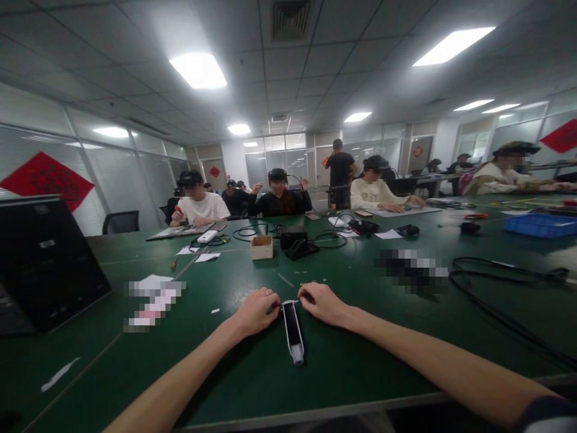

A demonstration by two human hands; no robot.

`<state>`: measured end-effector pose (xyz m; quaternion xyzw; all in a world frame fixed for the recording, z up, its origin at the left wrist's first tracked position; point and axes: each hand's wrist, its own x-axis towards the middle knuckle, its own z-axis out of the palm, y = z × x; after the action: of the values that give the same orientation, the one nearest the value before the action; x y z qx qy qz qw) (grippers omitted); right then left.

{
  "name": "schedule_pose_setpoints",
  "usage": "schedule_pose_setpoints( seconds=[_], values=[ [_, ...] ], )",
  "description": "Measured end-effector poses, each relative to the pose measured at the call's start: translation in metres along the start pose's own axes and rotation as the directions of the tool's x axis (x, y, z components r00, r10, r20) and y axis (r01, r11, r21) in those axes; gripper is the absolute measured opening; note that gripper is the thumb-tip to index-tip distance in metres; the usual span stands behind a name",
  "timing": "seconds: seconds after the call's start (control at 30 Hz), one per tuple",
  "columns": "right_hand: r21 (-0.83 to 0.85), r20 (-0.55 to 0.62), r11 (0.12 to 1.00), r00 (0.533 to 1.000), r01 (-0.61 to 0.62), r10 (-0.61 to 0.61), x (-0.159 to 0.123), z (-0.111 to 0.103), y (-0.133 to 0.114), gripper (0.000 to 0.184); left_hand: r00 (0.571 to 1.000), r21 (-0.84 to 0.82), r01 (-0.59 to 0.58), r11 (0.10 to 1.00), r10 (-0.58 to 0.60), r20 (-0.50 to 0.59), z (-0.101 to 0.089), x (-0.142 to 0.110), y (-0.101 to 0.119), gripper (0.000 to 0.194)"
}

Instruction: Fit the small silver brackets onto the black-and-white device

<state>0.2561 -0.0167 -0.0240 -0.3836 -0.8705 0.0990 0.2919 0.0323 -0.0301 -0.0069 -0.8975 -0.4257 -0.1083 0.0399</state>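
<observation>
On the green table (342,361) in front of me lies a long narrow object (294,334) with a white frame, a dark middle and a pale block at its near end; its kind is unclear. My left hand (255,313) is closed beside its far left corner, fingers curled and pressed together, a ring on one finger. My right hand (323,304) is closed in a pinch at the far right corner. A thin light strip shows between the fingertips of both hands. What either hand grips is too small to make out. Tiny bits lie just beyond my right hand.
A small open box (262,248) and a black device (298,242) stand beyond my hands. Black cables (487,300) loop at right, near a blue tray (541,226). A black computer case (49,264) stands at left. Several people sit across the table.
</observation>
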Motion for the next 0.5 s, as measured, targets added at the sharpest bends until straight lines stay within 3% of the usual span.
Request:
schedule_pose_setpoints(
  seconds=[0.5],
  values=[
    [0.170,0.057,0.985,0.998,-0.025,0.015,-0.0032,0.0007,0.0111,0.012,1.000,0.007,-0.003,1.000,0.003,0.011,0.0009,0.0001,0.0001,0.014]
  ],
)
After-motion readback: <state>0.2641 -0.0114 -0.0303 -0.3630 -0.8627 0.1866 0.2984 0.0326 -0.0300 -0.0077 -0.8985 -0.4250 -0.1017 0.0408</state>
